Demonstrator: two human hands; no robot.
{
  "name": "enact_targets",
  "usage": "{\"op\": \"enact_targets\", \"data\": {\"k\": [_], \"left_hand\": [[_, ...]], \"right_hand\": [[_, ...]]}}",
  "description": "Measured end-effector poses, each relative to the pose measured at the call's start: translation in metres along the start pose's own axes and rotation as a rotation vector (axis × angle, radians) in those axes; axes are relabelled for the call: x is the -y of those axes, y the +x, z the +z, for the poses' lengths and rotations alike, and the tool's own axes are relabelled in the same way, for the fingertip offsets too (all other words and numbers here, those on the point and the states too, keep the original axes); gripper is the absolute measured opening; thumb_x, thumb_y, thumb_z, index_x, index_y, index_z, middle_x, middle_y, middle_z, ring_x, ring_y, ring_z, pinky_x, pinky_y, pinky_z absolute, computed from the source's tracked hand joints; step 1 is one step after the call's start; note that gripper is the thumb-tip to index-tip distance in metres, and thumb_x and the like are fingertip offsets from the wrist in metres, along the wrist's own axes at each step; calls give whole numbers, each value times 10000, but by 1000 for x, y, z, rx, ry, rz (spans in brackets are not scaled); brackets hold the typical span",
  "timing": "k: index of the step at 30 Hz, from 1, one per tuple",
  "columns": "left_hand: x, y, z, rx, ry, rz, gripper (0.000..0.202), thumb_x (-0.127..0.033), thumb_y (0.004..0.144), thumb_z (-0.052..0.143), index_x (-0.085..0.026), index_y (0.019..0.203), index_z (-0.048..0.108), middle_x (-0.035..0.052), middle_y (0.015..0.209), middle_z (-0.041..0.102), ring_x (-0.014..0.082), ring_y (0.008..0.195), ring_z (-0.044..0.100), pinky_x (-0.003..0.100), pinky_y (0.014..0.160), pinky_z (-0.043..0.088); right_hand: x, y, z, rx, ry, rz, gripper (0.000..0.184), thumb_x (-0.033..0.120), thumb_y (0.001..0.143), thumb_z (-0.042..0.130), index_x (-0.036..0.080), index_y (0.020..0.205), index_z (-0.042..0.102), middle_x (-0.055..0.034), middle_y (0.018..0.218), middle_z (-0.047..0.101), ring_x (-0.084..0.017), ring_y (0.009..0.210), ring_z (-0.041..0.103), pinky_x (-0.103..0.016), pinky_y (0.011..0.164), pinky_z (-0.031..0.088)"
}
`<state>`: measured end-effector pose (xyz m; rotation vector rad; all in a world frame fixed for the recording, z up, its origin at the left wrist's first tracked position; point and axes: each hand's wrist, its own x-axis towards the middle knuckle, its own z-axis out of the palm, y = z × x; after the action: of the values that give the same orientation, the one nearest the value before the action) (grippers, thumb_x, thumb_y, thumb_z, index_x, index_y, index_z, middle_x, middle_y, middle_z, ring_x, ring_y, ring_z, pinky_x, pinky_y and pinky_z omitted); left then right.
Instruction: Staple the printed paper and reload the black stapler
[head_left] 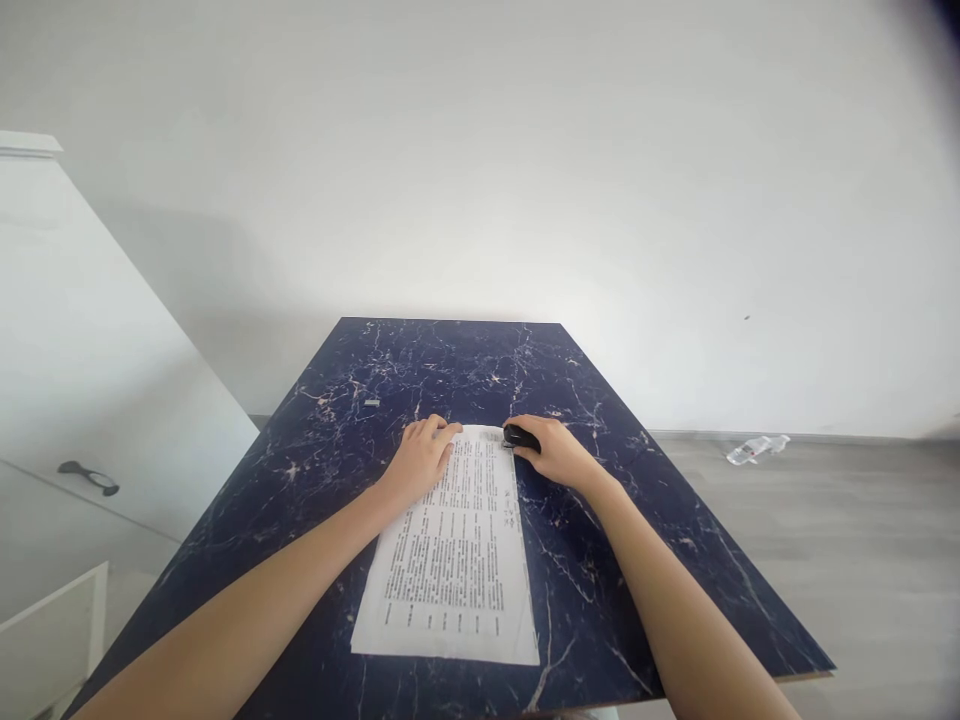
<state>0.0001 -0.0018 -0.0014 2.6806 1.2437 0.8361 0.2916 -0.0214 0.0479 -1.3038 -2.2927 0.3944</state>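
Printed sheets of paper (457, 560) lie on a dark blue marbled table (465, 365), lengthwise toward me. My left hand (424, 455) rests flat on the upper left part of the paper, fingers stretched out. In my right hand (555, 450) is a small black stapler (520, 437), its front end over the paper's upper right edge. The fingers wrap round the stapler and hide its rear part. Whether its jaws are pressed together I cannot tell. Some handwriting shows along the right margin of the paper.
A small pale strip, perhaps staples (372, 403), lies on the table beyond my left hand. To the left stands a white cabinet (97, 350) with a dark handle (88, 477). A crumpled clear plastic item (757, 449) is on the floor by the wall (480, 160).
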Motion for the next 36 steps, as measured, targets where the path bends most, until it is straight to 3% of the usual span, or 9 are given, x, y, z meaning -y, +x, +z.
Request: {"op": "enact_targets", "data": {"k": [8,15,19,22,25,32,36], "left_hand": [[-1,0,3,7,20,-14,349,-182,1045,390,-217,1341,572,105,1207,553,280,1100,554,525,1000,459],[-2,1,2,-1,6,-16,354,-176,1041,394,-222,1342,575,107,1206,554,286,1102,555,527,1002,458],[-4,1,0,16,4,-19,342,-177,1043,398,-219,1340,563,101,1203,554,284,1108,555,530,1007,458],[-4,1,-1,19,-1,-19,335,-177,1044,397,-217,1333,562,101,1203,553,282,1112,552,535,1014,457],[-3,2,-1,5,-7,-18,333,-168,1038,402,-218,1322,569,103,1196,554,277,1101,553,537,1012,459],[-2,0,1,-9,-19,-23,341,-158,1031,417,-238,1318,584,90,1189,557,274,1103,569,527,1008,465],[-1,0,1,-11,-41,-29,348,-159,1030,428,-250,1327,587,87,1195,560,275,1111,574,526,1011,468]], "right_hand": [[-1,3,13,-41,-39,37,424,119,907,623,257,1308,630,-76,1257,710,-280,1138,665,-431,983,498],[1,4,13,-27,-71,50,425,126,911,608,252,1318,625,-87,1270,703,-292,1154,649,-443,975,486],[7,4,11,-37,-79,47,388,301,953,643,244,1336,626,-99,1253,707,-291,1134,642,-442,969,481],[16,7,12,-128,-101,102,355,417,1081,422,253,1284,662,-87,1232,712,-263,1130,638,-422,961,456],[22,11,17,-176,-173,158,490,370,1130,223,256,1188,696,-68,1201,722,-233,1098,646,-399,955,416],[27,16,26,-110,-407,146,454,330,1135,261,245,1087,704,-52,1104,742,-212,1011,643,-368,916,345],[27,16,26,-85,-429,148,446,325,1136,269,248,1073,704,-40,1058,747,-206,980,644,-363,894,328]]}}
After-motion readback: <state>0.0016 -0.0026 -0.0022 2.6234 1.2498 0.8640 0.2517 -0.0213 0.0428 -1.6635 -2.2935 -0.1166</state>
